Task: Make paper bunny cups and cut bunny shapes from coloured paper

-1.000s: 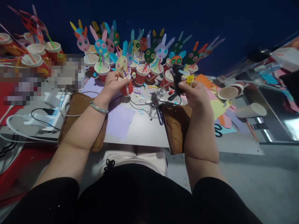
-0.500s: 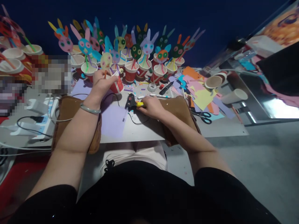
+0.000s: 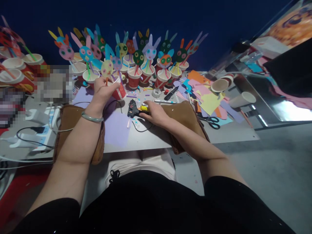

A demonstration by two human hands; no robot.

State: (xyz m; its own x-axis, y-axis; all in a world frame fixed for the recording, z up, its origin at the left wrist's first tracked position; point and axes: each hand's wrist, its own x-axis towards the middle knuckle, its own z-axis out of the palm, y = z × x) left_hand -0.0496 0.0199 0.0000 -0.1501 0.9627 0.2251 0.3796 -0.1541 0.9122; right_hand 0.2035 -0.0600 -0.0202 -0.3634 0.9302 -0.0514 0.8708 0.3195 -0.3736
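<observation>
My left hand is closed on the rim of a red paper cup, which tilts a little. Its thumb lies along the near side; the other fingers are partly hidden. A pale yellow paper animal face on an orange straw rises at this hand. My right hand is wrapped around the handle of a black hot glue gun with a yellow trigger. The gun lies low over the table, its thin cord curving below. Left of it is a sheet of purple paper.
Several paper cups with animal faces on straws, such as an orange one, line the back. To the right lie scissors, paper scraps and a tape roll. Brown pads flank the front; a power strip is left.
The view has shifted slightly, so the cups appear a little lower and further left. Both hands keep their holds, and more of the glue gun's handle shows beside my right hand.
</observation>
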